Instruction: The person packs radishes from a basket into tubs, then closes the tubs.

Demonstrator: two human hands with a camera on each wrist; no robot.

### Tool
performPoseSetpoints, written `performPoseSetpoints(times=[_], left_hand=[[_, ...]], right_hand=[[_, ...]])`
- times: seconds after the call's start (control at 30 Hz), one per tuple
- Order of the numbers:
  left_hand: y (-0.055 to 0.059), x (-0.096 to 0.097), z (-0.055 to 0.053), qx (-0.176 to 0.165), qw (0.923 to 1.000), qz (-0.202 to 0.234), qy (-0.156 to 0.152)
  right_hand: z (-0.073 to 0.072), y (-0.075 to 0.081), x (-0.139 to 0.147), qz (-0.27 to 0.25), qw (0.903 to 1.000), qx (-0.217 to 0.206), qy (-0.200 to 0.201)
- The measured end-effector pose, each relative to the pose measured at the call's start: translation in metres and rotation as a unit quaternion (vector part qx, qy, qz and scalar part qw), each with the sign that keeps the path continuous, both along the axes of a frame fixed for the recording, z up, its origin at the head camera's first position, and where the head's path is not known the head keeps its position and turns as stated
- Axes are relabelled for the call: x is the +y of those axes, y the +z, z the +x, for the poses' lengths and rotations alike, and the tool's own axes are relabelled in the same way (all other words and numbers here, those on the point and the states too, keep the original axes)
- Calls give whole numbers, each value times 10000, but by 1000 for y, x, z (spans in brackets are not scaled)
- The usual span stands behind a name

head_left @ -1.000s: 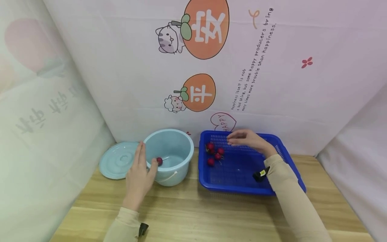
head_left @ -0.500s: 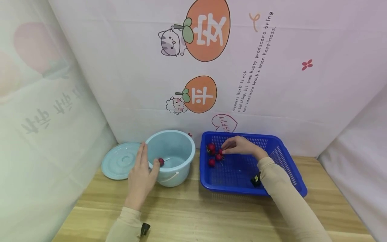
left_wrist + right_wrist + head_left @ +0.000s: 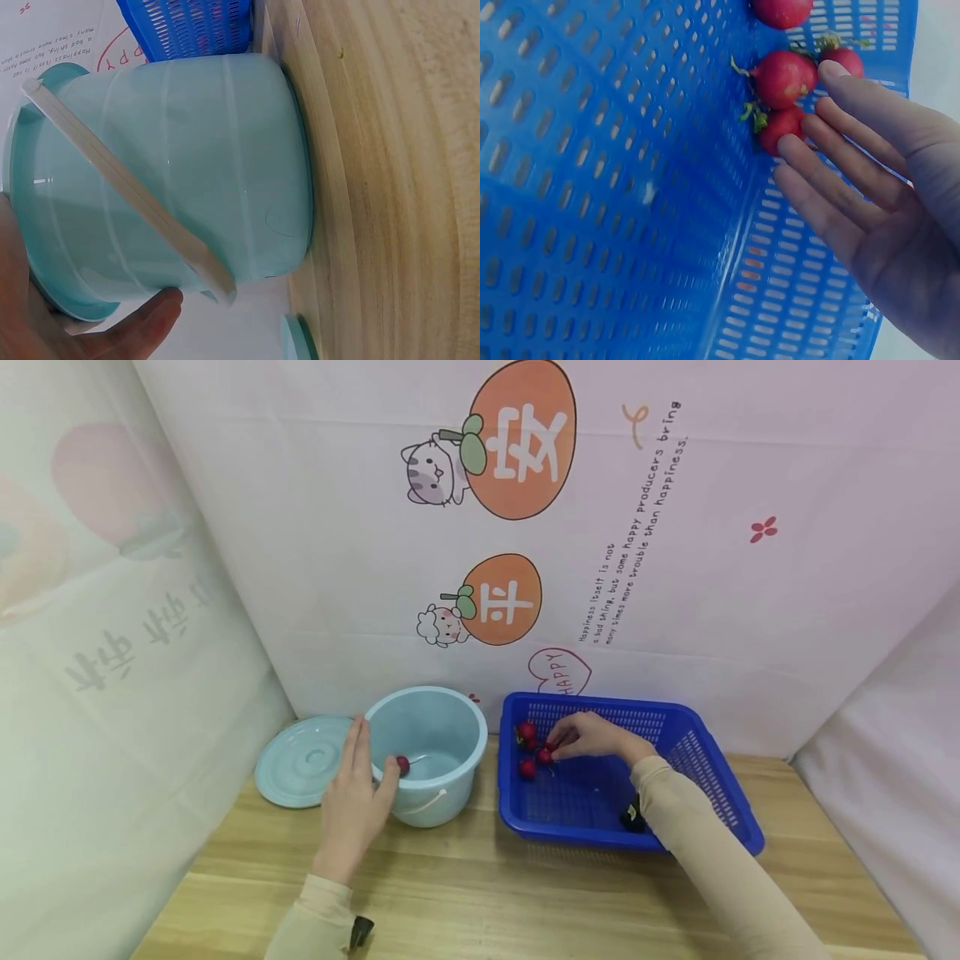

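At far left, a pale-blue round plastic lid lies flat on the wooden table, its right edge behind the left hand. That hand, fingers extended and thumb spread apart, rests at the rim of a pale-blue round plastic bucket. The bucket stands upright, mouth up and long axis vertical; its cream handle hangs down the near side. In the bucket, a small red round radish is partly hidden by the thumb; its thin root points right, and its opposite end cannot be seen.

At right, a dark-blue rectangular plastic mesh basket, long axis left to right, holds a cluster of red radishes near its left end. They overlap, and one is cut off by the upper edge of the right wrist view, where the middle radish's tapered root and the lower one's green stub point left. The right hand reaches in, fingers gently extended and thumb apart, its fingertips at the cluster; whether they press any radish cannot be made out.
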State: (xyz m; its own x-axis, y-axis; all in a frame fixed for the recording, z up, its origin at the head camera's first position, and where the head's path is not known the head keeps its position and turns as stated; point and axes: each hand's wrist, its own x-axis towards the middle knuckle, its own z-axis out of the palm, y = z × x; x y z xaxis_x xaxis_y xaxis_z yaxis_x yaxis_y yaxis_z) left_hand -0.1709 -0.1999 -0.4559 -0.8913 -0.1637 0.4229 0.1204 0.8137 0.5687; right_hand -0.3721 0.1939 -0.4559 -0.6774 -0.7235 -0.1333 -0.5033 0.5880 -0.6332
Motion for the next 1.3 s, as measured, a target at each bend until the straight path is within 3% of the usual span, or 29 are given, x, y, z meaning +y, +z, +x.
performPoseSetpoints(times=[0.23,0.43,0.6,0.73,0.97,1.3], left_hand=[[0,-1,0,-24,10000,-50,2],[0,0,0,14,10000,4,18],[-1,1,0,2,10000,6,33],[0,0,-1,30,10000,29,16],[-4,0,-2,42,10000,-9,-7],[-2,0,-2,80,10000,-10,16]], right_hand=[[2,1,-14,227,9994,102,228],[5,1,-25,278,9975,448,463],[5,-1,-32,356,9959,730,396],[4,-4,-35,372,9955,789,372],[9,-6,-34,508,9961,543,471],[6,-4,-32,744,9918,793,672]])
